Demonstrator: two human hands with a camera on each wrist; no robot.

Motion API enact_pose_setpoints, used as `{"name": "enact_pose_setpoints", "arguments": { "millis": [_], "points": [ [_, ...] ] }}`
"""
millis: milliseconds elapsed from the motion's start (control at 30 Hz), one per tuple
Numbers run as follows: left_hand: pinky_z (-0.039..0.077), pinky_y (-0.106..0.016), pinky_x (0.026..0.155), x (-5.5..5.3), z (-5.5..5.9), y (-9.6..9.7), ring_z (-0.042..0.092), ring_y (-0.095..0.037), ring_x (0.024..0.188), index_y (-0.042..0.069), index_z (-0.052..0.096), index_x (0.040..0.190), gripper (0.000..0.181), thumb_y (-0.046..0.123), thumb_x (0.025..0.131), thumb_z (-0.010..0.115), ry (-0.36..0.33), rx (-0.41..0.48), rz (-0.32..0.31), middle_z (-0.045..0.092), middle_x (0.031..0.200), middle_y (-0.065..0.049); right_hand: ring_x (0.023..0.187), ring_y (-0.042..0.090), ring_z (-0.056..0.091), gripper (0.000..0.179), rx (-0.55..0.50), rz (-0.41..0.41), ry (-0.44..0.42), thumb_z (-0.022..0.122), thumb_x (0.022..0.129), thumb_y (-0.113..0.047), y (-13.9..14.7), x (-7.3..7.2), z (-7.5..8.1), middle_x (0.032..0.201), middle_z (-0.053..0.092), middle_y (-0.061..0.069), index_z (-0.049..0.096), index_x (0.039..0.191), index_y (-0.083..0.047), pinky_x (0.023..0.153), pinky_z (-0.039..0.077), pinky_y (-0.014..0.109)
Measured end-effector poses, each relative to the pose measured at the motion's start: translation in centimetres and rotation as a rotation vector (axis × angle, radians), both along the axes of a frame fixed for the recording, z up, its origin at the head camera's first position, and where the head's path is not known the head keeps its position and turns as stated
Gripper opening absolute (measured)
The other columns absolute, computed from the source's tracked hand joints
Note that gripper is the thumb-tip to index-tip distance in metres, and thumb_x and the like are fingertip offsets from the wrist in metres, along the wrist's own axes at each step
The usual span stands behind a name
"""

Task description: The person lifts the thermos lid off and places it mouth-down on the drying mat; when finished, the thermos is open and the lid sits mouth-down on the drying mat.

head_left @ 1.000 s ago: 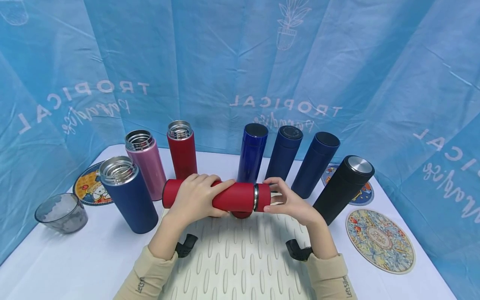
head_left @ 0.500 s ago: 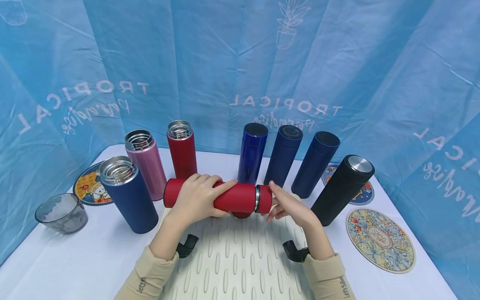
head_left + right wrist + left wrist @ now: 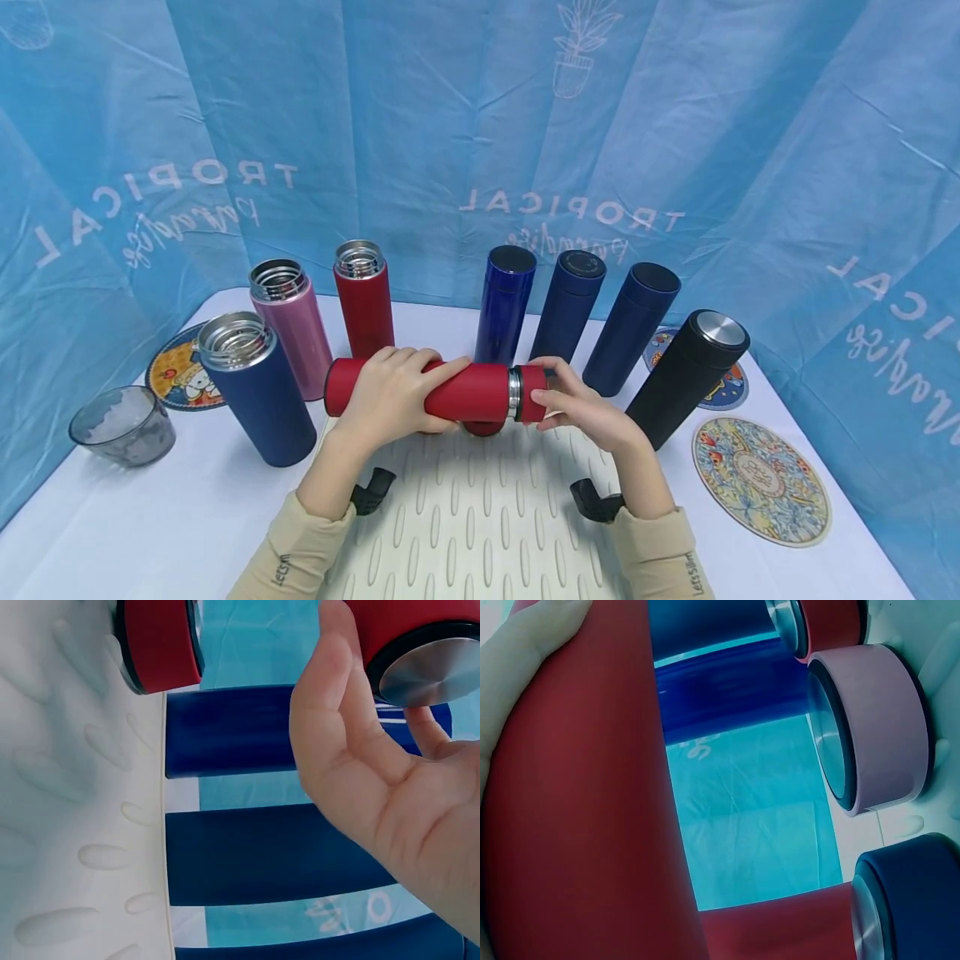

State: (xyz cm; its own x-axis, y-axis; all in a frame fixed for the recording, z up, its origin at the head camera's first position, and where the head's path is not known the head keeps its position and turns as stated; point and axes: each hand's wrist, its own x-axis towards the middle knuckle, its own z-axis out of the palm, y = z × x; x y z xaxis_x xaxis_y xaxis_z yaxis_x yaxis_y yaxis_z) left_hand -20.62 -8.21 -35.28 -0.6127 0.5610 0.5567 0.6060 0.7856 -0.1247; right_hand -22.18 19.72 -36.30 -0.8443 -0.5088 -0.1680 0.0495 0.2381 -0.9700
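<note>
My left hand [image 3: 392, 390] grips a red thermos bottle [image 3: 474, 392], held on its side above the cream mat [image 3: 450, 533]. At its right end my right hand [image 3: 588, 410] holds the red lid [image 3: 531, 383], thumb and fingers around its rim. A band of silver neck [image 3: 513, 393] shows between lid and body. The right wrist view shows the lid's brushed steel top [image 3: 431, 671]. Below the bottle, another red lid [image 3: 161, 645], a pink lid [image 3: 877, 727] and a dark blue lid [image 3: 922, 900] rest on the mat.
Lidless blue [image 3: 262, 400], pink [image 3: 296, 333] and red [image 3: 365, 308] bottles stand left, beside a glass bowl [image 3: 123, 427]. Lidded glossy blue [image 3: 502, 317], navy [image 3: 566, 317] and black [image 3: 678, 383] bottles stand right, near a patterned round coaster [image 3: 761, 482]. A blue curtain [image 3: 420, 125] hangs behind.
My right hand has let go of the lid, turned and taken hold of it again. The lid has shifted slightly right, widening the silver band. My left hand keeps its grip.
</note>
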Motion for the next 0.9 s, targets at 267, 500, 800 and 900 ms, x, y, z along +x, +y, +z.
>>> {"name": "enact_pose_setpoints", "arguments": {
  "millis": [267,500,800,900],
  "points": [
    [0.050,-0.039,0.074,0.0,0.3,-0.1,0.062,-0.023,0.080,0.027,0.059,0.123,0.076,0.054,0.055,0.080,-0.009,0.020,0.001,0.064,0.094,-0.005,0.108,0.033,0.044,0.055,-0.003,-0.033,0.069,0.056,0.087,-0.022,1.0,0.1,0.2,0.129,0.033,0.020,0.026,0.133,-0.017,0.086,0.044,0.054],
    [0.049,-0.040,0.074,0.0,0.5,-0.3,0.062,-0.023,0.081,0.027,0.057,0.125,0.078,0.052,0.055,0.081,-0.038,0.060,0.022,0.064,0.096,-0.004,0.115,0.035,0.037,0.058,0.030,-0.067,0.085,0.058,0.085,-0.022,1.6,0.0,0.3,0.131,0.032,0.018,0.027,0.133,-0.018,0.089,0.040,0.057],
    [0.051,-0.042,0.077,-0.6,1.3,-0.7,0.062,-0.025,0.089,0.021,0.051,0.132,0.089,0.053,0.055,0.082,-0.063,0.146,0.065,0.063,0.106,-0.007,0.112,0.034,0.042,0.058,0.031,-0.059,0.078,0.059,0.085,-0.023,1.5,0.0,0.3,0.131,0.032,0.018,0.027,0.133,-0.018,0.091,0.038,0.058],
    [0.051,-0.043,0.078,-1.2,1.9,-0.6,0.062,-0.026,0.092,0.019,0.049,0.134,0.092,0.052,0.055,0.082,-0.065,0.189,0.075,0.063,0.108,-0.009,0.111,0.034,0.044,0.059,0.029,-0.052,0.083,0.060,0.085,-0.023,1.5,0.0,0.3,0.131,0.032,0.018,0.027,0.134,-0.017,0.092,0.037,0.059]
  ]
}}
